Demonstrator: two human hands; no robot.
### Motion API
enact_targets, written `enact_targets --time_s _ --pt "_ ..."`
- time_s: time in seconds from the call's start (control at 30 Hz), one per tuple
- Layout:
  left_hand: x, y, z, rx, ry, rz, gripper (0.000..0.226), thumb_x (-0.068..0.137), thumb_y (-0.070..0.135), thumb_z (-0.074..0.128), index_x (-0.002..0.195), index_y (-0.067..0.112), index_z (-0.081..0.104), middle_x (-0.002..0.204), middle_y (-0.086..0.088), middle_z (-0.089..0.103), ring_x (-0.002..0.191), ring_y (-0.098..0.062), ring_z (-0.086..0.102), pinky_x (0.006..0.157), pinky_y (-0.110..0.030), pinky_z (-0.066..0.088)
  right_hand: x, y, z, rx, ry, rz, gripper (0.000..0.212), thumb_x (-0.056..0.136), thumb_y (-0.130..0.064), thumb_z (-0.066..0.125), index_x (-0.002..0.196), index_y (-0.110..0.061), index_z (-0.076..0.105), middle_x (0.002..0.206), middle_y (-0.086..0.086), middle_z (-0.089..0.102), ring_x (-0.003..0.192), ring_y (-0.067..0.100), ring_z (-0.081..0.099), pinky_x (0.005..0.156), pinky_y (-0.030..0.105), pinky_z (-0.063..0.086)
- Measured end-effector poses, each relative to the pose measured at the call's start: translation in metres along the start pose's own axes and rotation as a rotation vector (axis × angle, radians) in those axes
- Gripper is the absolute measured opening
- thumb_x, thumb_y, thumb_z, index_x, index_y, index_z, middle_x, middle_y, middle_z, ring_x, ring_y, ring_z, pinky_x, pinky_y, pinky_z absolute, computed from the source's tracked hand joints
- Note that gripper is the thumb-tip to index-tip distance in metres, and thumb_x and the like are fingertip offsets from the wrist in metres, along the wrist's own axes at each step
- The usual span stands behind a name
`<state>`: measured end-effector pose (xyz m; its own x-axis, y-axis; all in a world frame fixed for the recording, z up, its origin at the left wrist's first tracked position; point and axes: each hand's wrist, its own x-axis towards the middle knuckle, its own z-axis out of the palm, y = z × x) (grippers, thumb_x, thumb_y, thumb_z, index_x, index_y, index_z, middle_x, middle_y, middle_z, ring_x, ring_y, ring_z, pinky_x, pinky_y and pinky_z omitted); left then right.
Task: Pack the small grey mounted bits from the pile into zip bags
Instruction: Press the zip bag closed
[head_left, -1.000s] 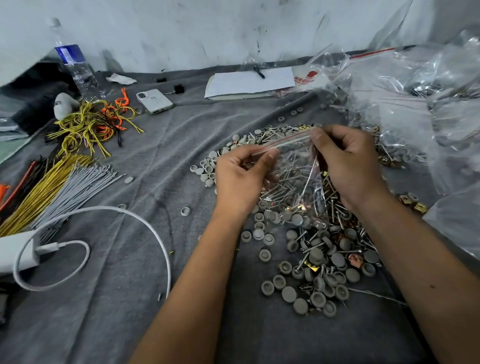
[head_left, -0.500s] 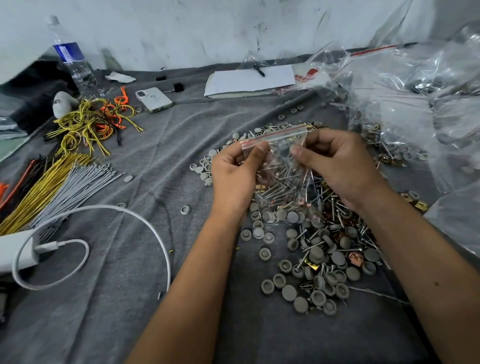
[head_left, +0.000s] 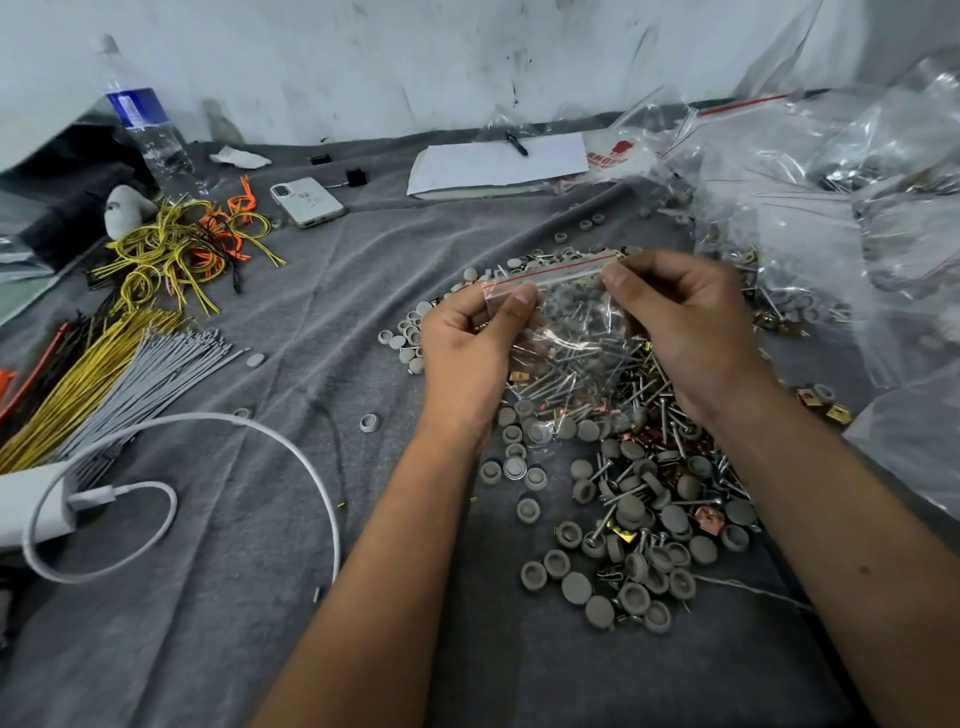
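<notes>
A small clear zip bag (head_left: 569, 312) with a red stripe along its top hangs between both hands above the pile. My left hand (head_left: 467, 348) pinches the bag's top left corner. My right hand (head_left: 685, 322) pinches the top edge on the right. Thin metal shanks and grey pieces show through the plastic. Below and around the bag lies the pile of grey mounted bits (head_left: 634, 514), mixed with screws and small copper and brass clips, on the grey cloth (head_left: 260, 571).
Large clear plastic bags (head_left: 841, 208) crowd the right side. At left lie yellow and grey cable ties (head_left: 114, 374), looped yellow and orange wires (head_left: 182, 244), a white charger with cable (head_left: 171, 452), a phone (head_left: 307, 201), a water bottle (head_left: 145, 124). A paper pad (head_left: 493, 163) sits at the back.
Both hands have raised the bag slightly. My right hand's fingers slid along the top edge and now pinch it to the right of the middle; the strip looks flatter and stretched straight.
</notes>
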<state>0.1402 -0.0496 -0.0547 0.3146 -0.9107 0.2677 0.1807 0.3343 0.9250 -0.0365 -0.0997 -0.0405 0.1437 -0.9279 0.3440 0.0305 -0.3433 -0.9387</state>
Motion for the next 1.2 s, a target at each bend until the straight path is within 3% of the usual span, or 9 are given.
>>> enact_targets --time_s 0.17,0.33,0.5,0.77,0.93,1.07,1.2 --pt "0.0011 -0.0003 0.0000 -0.004 0.029 -0.008 0.009 0.089 0.022 0.075 0.086 0.025 0.083 0.080 -0.003 0.077 0.068 -0.013 0.071 0.060 -0.028 0.059 0.0007 -0.0023 0.0005 0.003 0.021 -0.019 0.010 0.093 -0.022 0.076 0.087 -0.029 0.079 0.079 -0.005 0.074 0.072 0.009 0.062 0.068 0.026 0.054" --pt "0.0012 -0.0007 -0.0003 -0.026 0.037 -0.012 0.008 0.088 0.021 0.076 0.087 0.023 0.083 0.083 -0.004 0.079 0.072 -0.015 0.073 0.065 -0.029 0.060 -0.0001 -0.0008 -0.0003 -0.057 -0.021 -0.023 0.020 0.099 -0.029 0.068 0.080 -0.023 0.074 0.069 -0.002 0.063 0.061 0.013 0.056 0.060 0.028 0.050" --pt "0.0010 0.0005 -0.0015 -0.019 0.017 -0.006 0.009 0.089 0.021 0.076 0.086 0.024 0.083 0.084 -0.004 0.078 0.068 -0.014 0.072 0.061 -0.027 0.059 0.0003 0.0005 -0.0007 0.049 -0.023 0.002 0.011 0.095 -0.025 0.071 0.088 -0.025 0.078 0.081 0.001 0.071 0.076 0.025 0.058 0.069 0.040 0.052" --pt "0.0009 0.0003 -0.0006 0.035 -0.014 0.009 0.008 0.090 0.018 0.075 0.087 0.019 0.082 0.083 -0.006 0.078 0.073 -0.015 0.072 0.060 -0.027 0.058 0.0016 0.0018 -0.0011 0.069 -0.007 0.021 0.007 0.094 -0.024 0.074 0.090 -0.027 0.079 0.083 -0.005 0.073 0.074 0.010 0.062 0.066 0.026 0.055" --pt "0.0024 -0.0016 -0.0020 0.029 -0.002 0.025 0.008 0.089 0.022 0.075 0.088 0.021 0.083 0.083 -0.006 0.078 0.075 -0.017 0.072 0.071 -0.033 0.059 0.0025 0.0019 -0.0009 0.042 0.011 -0.007 0.010 0.092 -0.020 0.077 0.086 -0.027 0.080 0.076 -0.009 0.074 0.071 0.003 0.064 0.069 0.021 0.053" --pt "0.0033 -0.0040 -0.0039 0.039 0.021 0.030 0.008 0.089 0.023 0.076 0.089 0.018 0.083 0.083 -0.008 0.078 0.074 -0.017 0.072 0.062 -0.028 0.058 0.0032 0.0040 0.0003 0.004 0.017 -0.022 0.007 0.092 -0.020 0.077 0.087 -0.026 0.078 0.074 -0.011 0.073 0.071 0.005 0.063 0.072 0.028 0.052" --pt "0.0033 -0.0052 -0.0033 0.040 0.023 0.019 0.012 0.089 0.024 0.076 0.091 0.014 0.081 0.083 -0.008 0.077 0.070 -0.015 0.070 0.056 -0.026 0.055 0.0017 0.0033 0.0017 0.059 -0.019 0.015 0.012 0.094 -0.020 0.074 0.085 -0.026 0.079 0.074 -0.009 0.070 0.071 0.006 0.060 0.068 0.023 0.052"
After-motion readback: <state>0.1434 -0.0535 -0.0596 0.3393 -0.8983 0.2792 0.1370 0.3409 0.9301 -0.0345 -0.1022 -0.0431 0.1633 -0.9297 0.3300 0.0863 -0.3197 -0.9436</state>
